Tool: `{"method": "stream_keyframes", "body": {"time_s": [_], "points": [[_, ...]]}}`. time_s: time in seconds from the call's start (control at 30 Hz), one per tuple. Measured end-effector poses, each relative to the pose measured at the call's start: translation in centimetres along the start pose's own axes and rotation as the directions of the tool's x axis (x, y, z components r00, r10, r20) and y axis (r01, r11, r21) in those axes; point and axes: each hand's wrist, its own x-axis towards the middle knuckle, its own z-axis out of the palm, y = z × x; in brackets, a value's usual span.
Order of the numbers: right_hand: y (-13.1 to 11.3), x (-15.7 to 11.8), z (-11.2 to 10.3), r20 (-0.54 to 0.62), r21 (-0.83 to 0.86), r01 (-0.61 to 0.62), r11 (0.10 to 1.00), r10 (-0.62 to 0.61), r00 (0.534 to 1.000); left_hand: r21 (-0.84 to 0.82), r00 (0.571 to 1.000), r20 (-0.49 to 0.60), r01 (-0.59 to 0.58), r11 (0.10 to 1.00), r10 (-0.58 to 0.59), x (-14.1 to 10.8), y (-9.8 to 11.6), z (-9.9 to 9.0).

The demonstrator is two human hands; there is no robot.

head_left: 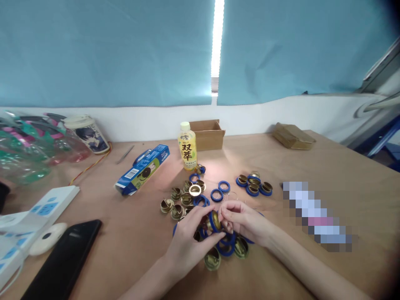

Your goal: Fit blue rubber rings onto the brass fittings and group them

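Observation:
In the head view, my left hand (187, 239) grips a round brass fitting (215, 221) with a blue ring around it, thumb below and fingers above. My right hand (242, 218) is closed at the fitting's right side, its fingertips pinched together; what lies between them is too small to make out. Beneath and around both hands lie several brass fittings (212, 259) and loose blue rings (216, 195). Thin wire-like rings (231, 196) rest just beyond my right hand. Farther right sits a small group of brass fittings with blue rings (253, 189).
A yellow drink bottle (187, 148) stands before an open cardboard box (206, 135). Leftward are a blue carton (142, 170), a cup (87, 134), plastic bottles (28, 146), a power strip (40, 208) and a black phone (64, 262). A brown packet (293, 136) lies back right.

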Motion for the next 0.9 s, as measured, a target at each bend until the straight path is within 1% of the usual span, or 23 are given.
{"method": "stream_keyframes", "body": {"time_s": [0.17, 0.37, 0.57, 0.67, 0.8, 0.9], "points": [[0.1, 0.0, -0.1, 0.000, -0.024, 0.011, 1.000, -0.011, 1.000, 0.007, 1.000, 0.018, 0.004, 1.000, -0.004, 0.1, 0.0, -0.1], [-0.2, -0.1, 0.3, -0.028, -0.029, 0.000, 1.000, -0.001, 1.000, 0.013, 0.999, 0.034, -0.001, 1.000, 0.000, 0.1, 0.0, 0.0], [0.1, 0.0, 0.6, -0.029, 0.002, 0.033, 0.999, -0.033, 0.999, 0.029, 0.999, 0.029, -0.019, 0.999, 0.018, 0.0, -0.2, 0.1], [0.4, 0.2, 0.7, -0.049, -0.006, 0.050, 0.999, -0.051, 0.998, 0.033, 0.999, 0.042, -0.024, 0.999, 0.023, -0.1, -0.4, 0.3], [0.6, 0.2, 0.9, -0.047, -0.013, 0.037, 0.999, -0.037, 0.998, 0.071, 0.997, 0.045, -0.064, 0.995, 0.061, -0.5, -0.7, 0.5], [0.5, 0.1, 1.1, -0.031, -0.022, 0.051, 0.998, -0.052, 0.998, 0.085, 0.995, 0.030, -0.095, 0.992, 0.093, -0.7, -0.8, 0.5]]}}
